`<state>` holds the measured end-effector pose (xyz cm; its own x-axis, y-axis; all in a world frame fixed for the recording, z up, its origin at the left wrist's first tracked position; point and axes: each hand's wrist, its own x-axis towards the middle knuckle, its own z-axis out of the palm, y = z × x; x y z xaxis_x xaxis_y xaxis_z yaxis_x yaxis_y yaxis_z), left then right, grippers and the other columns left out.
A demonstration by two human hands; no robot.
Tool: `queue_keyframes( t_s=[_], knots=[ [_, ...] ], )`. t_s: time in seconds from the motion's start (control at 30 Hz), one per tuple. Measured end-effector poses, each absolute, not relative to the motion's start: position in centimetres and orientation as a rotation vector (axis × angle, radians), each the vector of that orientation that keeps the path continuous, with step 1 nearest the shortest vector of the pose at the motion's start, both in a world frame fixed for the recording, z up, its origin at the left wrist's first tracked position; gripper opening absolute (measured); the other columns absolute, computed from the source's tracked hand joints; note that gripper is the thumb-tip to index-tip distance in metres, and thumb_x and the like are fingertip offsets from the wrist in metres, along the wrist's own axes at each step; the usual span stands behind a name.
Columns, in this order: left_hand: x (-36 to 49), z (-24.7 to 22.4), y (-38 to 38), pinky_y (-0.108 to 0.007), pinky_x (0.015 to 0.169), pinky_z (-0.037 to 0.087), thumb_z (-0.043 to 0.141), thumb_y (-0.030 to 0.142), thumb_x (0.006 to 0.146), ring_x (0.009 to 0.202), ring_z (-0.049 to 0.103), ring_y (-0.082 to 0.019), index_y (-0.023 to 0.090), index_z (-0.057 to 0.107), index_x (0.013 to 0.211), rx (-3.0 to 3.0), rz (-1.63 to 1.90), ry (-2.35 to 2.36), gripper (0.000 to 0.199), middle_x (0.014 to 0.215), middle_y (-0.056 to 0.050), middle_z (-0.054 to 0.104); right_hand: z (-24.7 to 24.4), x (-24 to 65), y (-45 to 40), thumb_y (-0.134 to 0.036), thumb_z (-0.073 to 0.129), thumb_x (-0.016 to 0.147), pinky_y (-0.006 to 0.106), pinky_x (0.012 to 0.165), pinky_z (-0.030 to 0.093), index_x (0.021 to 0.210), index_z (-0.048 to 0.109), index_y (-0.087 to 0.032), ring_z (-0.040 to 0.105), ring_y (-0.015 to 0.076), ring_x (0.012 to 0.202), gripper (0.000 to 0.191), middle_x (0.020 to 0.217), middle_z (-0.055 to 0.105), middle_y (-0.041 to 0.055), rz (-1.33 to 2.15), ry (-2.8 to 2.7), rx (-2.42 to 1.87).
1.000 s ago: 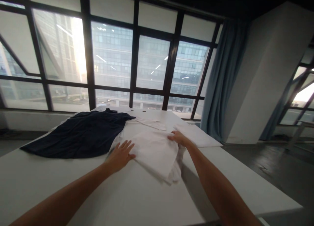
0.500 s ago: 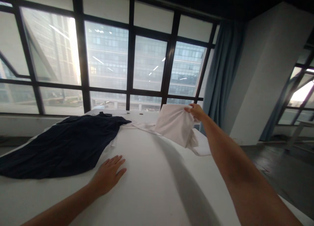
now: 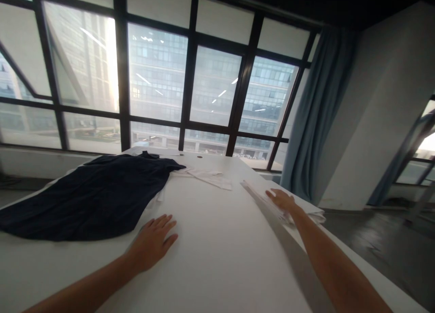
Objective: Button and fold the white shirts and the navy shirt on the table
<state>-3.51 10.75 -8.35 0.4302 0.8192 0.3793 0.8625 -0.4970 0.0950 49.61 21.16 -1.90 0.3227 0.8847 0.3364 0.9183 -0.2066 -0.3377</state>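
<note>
My left hand (image 3: 154,240) lies flat on the white table (image 3: 217,254) with its fingers stretched out, just right of the hem of a dark navy shirt (image 3: 91,199). The shirt is spread out, its short sleeve pointing right. From under it a white sleeve (image 3: 212,178) reaches across the tabletop. At the table's right edge my right hand (image 3: 281,200) rests on top of a folded white garment (image 3: 256,190), its fingers extended over the cloth. Part of that garment is hidden under the hand and forearm, and its folded end (image 3: 316,214) shows beyond the wrist.
A wall of black-framed windows (image 3: 156,72) stands behind the table. A blue curtain (image 3: 316,113) hangs at the right by a pale pillar (image 3: 360,131). Two dark round spots (image 3: 200,157) mark the table's far end. Grey floor (image 3: 370,240) lies beyond the right edge.
My right hand has moved right and down, and the white garment it held raised now lies at the table's right edge. The left hand stays put. The view has shifted slightly.
</note>
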Motion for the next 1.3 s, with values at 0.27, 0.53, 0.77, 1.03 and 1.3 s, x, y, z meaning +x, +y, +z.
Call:
queue_keyframes(
  t_s=[0.27, 0.53, 0.77, 1.03, 1.3],
  knots=[
    [-3.5, -7.7, 10.8, -0.045, 0.109, 0.035, 0.035, 0.049, 0.095, 0.13, 0.046, -0.026, 0.022, 0.058, 0.13, -2.624, -0.559, -1.521, 0.05, 0.14, -0.009, 0.053, -5.3, 46.8, 21.0, -0.051, 0.025, 0.098, 0.062, 0.107, 0.019, 0.143, 0.042, -0.02, 0.03, 0.0326, 0.137, 0.057, 0.151, 0.033, 0.0159, -0.158, -1.764, -2.488],
    [-10.4, -1.2, 12.7, -0.042, 0.09, 0.048, 0.051, 0.044, 0.086, 0.113, 0.057, -0.032, 0.013, 0.066, 0.111, -2.145, -0.374, -2.035, 0.043, 0.118, -0.017, 0.062, -3.6, 35.9, 17.6, -0.051, 0.028, 0.098, 0.058, 0.11, 0.017, 0.14, 0.044, -0.015, 0.029, 0.0303, 0.138, 0.057, 0.149, 0.035, 0.0168, -0.093, -2.065, -2.208],
    [-11.5, 0.3, 11.6, -0.035, 0.081, 0.049, 0.035, 0.034, 0.093, 0.104, 0.062, -0.028, 0.017, 0.066, 0.098, -2.06, -0.479, -2.037, 0.035, 0.11, -0.012, 0.066, -3.5, 27.9, 14.7, -0.052, 0.037, 0.096, 0.053, 0.111, 0.018, 0.126, 0.059, -0.019, 0.042, 0.0284, 0.129, 0.049, 0.14, 0.05, 0.0125, -0.068, -2.204, -1.914],
    [-5.1, 0.4, 8.1, -0.029, 0.08, 0.047, 0.032, 0.036, 0.098, 0.094, 0.065, -0.022, 0.018, 0.059, 0.1, -2.396, -0.757, -1.614, 0.032, 0.1, -0.009, 0.069, -3.5, 26.1, 12.6, -0.044, 0.044, 0.095, 0.036, 0.099, 0.036, 0.115, 0.065, -0.017, 0.057, 0.0242, 0.11, 0.041, 0.12, 0.064, 0.0108, -0.197, -2.194, -1.779],
    [-0.7, -1.3, 5.1, -0.029, 0.076, 0.047, 0.036, 0.04, 0.097, 0.083, 0.065, -0.02, 0.018, 0.063, 0.096, -3.051, -0.706, -1.345, 0.035, 0.09, -0.005, 0.069, -4.2, 25.3, 12.6, -0.034, 0.056, 0.087, 0.037, 0.102, 0.037, 0.132, 0.055, -0.018, 0.053, 0.0263, 0.118, 0.048, 0.13, 0.058, 0.0114, -0.106, -2.278, -1.647]
  ],
)
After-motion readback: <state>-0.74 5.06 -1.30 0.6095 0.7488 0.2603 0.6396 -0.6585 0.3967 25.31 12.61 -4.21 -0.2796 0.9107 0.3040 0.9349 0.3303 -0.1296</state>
